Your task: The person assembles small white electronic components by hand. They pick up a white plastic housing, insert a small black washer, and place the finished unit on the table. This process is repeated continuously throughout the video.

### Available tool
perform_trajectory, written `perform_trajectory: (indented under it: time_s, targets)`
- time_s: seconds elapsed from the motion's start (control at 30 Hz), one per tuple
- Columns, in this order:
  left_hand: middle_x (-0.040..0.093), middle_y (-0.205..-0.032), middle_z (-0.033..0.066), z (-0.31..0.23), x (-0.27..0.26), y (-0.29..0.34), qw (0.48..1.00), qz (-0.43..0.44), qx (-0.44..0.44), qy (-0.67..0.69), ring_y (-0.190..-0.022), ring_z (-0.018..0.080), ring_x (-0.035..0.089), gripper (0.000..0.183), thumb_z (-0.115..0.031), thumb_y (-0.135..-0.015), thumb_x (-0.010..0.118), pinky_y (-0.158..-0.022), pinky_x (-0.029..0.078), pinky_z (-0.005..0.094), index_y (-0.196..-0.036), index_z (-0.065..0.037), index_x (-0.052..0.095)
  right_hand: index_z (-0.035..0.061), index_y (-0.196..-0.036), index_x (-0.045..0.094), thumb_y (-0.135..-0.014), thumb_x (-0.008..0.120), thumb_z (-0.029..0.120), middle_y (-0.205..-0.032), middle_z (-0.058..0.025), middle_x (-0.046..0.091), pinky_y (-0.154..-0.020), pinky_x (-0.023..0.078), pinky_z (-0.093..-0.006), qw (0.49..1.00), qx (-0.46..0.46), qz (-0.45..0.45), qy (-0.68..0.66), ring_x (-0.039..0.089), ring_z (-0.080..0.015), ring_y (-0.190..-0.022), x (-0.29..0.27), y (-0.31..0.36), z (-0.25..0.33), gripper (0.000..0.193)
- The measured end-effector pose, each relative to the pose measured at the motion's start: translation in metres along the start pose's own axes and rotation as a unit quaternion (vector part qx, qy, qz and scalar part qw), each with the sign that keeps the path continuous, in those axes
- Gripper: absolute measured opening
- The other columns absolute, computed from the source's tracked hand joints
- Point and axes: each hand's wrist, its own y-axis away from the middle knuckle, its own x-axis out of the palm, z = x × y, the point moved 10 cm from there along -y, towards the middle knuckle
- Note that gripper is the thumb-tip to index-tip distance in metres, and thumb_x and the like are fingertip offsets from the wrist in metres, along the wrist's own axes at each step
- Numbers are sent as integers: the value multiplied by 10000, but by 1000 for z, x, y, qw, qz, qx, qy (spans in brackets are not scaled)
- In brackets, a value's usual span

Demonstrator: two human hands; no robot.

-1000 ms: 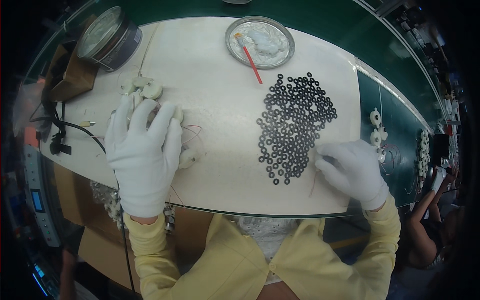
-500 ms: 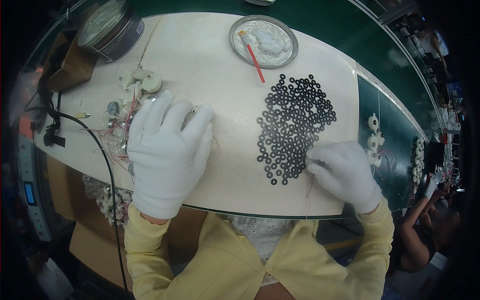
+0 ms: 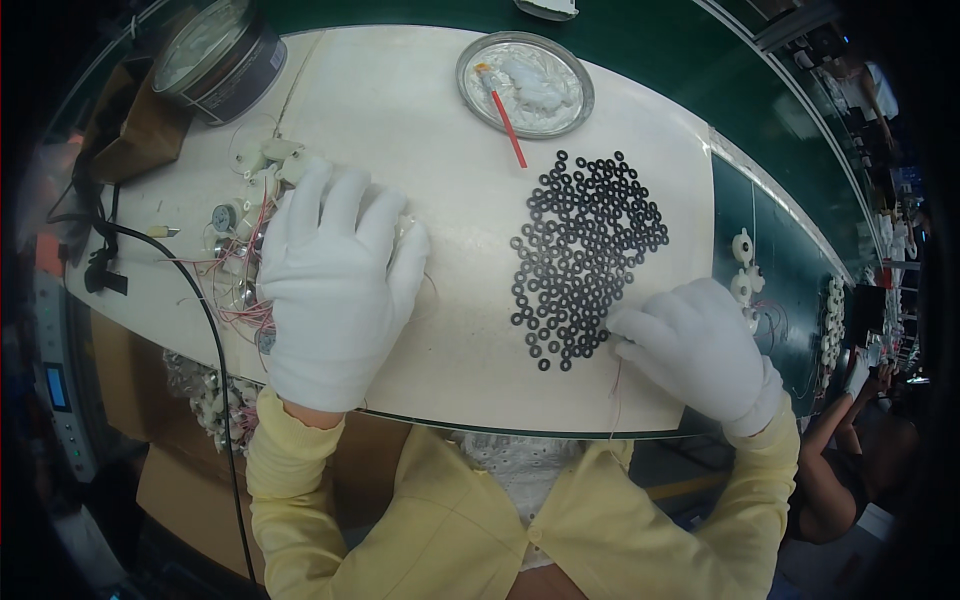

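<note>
My left hand (image 3: 330, 285), in a white glove, is curled at the left of the table, beside several white round parts (image 3: 275, 155) and red wires (image 3: 240, 315). A bit of a small pale piece (image 3: 404, 226) shows between its thumb and fingers; the rest is hidden. My right hand (image 3: 695, 345), gloved too, has thumb and forefinger pinched at the lower right edge of a spread of small black rings (image 3: 575, 260). What lies in that pinch is hidden. Thin reddish wires (image 3: 615, 400) hang below the fingertips.
A round metal dish (image 3: 555, 125) of white paste, with a red stick (image 3: 508, 128), stands at the back. At the left are a dark tub (image 3: 225, 70), a cardboard box (image 3: 140, 130) and a black cable (image 3: 205, 300). More white parts (image 3: 742, 265) lie right; another person (image 3: 835, 470) works beyond.
My left hand has turned slightly, and the metal tip seen between its fingers is now hidden. My right hand has shifted a little downward, its fingers still pinched by the rings.
</note>
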Motion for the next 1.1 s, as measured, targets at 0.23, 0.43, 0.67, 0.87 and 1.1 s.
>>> perform_trajectory:
  time_s: [0.23,0.43,0.67,0.87,1.1]
  targets:
    - [686,-1213,163,2,-4,1,999,-1,-10,-39,-1284,421,588,304,-285,-828,836,-1017,491,523,-975,-35,743,166,-1011,666,-849,700,217,-795,14,575,-717,453,-361,999,3,-4,36,597,-196,-729,0,1,5,173]
    - [697,-1198,157,-1,-6,6,998,-37,-3,-45,-1290,427,594,293,-279,-805,858,-1026,492,534,-893,-43,708,174,-1018,684,-851,743,245,-790,-1,619,-705,476,-376,1000,12,-3,-25,637,-221,-729,5,-2,-1,191]
    - [696,-1241,148,-10,-42,7,995,-94,29,-9,-1297,475,581,272,-197,-780,822,-1034,493,539,-976,-66,687,205,-1064,734,-857,800,293,-849,-13,671,-707,498,-395,994,34,-49,-94,664,-255,-760,7,24,-25,235]
    - [682,-1256,129,-37,-66,21,993,-69,68,68,-1298,488,561,357,-261,-717,813,-1045,465,580,-1005,-102,674,214,-1055,733,-851,768,261,-845,-4,617,-737,483,-384,998,17,-41,-43,629,-247,-760,0,21,-21,212]
    - [664,-1233,87,-49,-32,59,980,48,116,153,-1322,448,530,408,-375,-679,830,-1059,413,615,-967,-134,672,203,-1014,711,-835,676,194,-812,2,548,-735,466,-372,998,16,-11,55,593,-213,-754,0,19,-8,182]
